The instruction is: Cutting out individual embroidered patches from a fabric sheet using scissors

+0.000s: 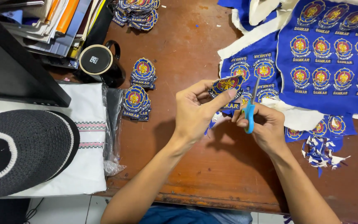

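Over a brown desk [187, 54], your left hand [193, 112] pinches a blue patch [226, 85] while your right hand [264, 124], closed on blue scissors [250, 110], sets the blades at its edge. Cut patches [136, 103] are stacked left; the uncut sheet [332, 62] lies right.

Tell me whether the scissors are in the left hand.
No: the blue-handled scissors sit in the right hand, while the left hand pinches the embroidered patch being trimmed.
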